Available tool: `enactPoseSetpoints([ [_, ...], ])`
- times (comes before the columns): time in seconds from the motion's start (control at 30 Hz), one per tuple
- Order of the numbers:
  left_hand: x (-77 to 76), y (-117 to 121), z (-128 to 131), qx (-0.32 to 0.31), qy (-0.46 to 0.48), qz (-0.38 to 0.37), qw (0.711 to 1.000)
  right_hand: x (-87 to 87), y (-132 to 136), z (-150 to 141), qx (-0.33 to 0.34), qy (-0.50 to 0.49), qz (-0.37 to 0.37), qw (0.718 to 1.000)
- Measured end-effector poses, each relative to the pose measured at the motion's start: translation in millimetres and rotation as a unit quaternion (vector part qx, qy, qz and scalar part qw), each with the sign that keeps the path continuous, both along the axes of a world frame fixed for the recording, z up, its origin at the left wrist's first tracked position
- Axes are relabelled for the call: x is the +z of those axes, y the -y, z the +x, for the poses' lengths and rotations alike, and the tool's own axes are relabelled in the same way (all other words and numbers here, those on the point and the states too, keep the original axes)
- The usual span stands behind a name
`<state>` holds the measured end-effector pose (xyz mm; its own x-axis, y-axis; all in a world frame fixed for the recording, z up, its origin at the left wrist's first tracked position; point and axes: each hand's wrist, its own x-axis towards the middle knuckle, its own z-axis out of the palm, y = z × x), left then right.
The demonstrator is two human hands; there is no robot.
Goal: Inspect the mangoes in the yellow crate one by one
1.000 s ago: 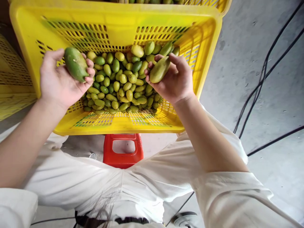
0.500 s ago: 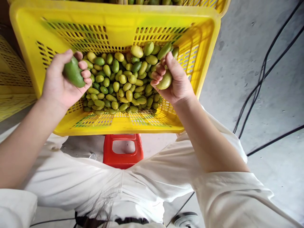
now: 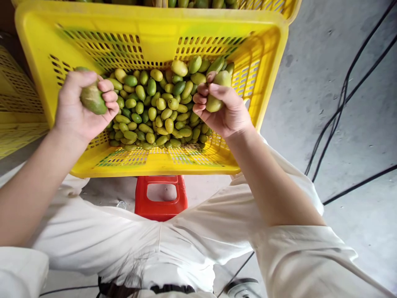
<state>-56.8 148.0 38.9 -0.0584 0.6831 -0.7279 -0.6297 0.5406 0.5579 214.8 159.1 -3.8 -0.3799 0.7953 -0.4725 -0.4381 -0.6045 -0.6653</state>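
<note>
My left hand (image 3: pixel 82 105) is closed around a green mango (image 3: pixel 93 99) with a pale brownish patch on its skin, held above the left side of a yellow crate (image 3: pixel 155 169). My right hand (image 3: pixel 225 105) grips a lighter green mango (image 3: pixel 222 79), its thumb lying across the fruit's middle, over the crate's right side. Beneath and between both hands, many small oval green and yellowish mangoes (image 3: pixel 161 103) cover the crate's bottom. Parts of both held fruits are hidden by my fingers.
A red plastic stool (image 3: pixel 161 209) shows under the crate's near edge, between my legs. Another yellow crate (image 3: pixel 293 8) with fruit adjoins at the far side, and one more yellow crate (image 3: pixel 18 118) stands left. Black cables (image 3: pixel 341 103) run over the grey floor at right.
Both mangoes have turned within my hands. The left one now shows its brownish patch; the right one sticks up higher, with my thumb lower across it.
</note>
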Motion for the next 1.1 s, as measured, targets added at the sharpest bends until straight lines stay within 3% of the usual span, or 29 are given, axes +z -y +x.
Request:
enactPoseSetpoints([
  [0.1,1.5,-1,0,0.016,0.013,-0.017,1.0,-2.0,0,2,0.002,0.038,0.0,0.999],
  [0.23,1.9,-2,-1,-0.013,0.016,-0.011,1.0,-1.7,-2,2,0.003,0.088,0.006,0.996],
  [0.5,0.1,4,1,-0.031,0.024,0.097,0.995,8.6,-5,-3,0.013,0.0,0.003,1.0],
  [0.6,-3.3,7,1,-0.065,0.003,0.119,0.991,7.4,-2,-4,0.018,-0.011,0.009,1.0],
  [0.77,-3.6,6,-2,-0.094,0.026,0.091,0.991,5.2,0,-2,-0.001,-0.024,-0.009,1.0],
  [0.97,5.5,3,2,-0.049,0.001,0.005,0.999,2.2,-2,0,-0.032,-0.014,-0.029,0.999],
  [1.1,5.1,5,5,-0.093,0.001,0.017,0.995,0.8,-3,-1,-0.033,0.039,-0.032,0.998],
])
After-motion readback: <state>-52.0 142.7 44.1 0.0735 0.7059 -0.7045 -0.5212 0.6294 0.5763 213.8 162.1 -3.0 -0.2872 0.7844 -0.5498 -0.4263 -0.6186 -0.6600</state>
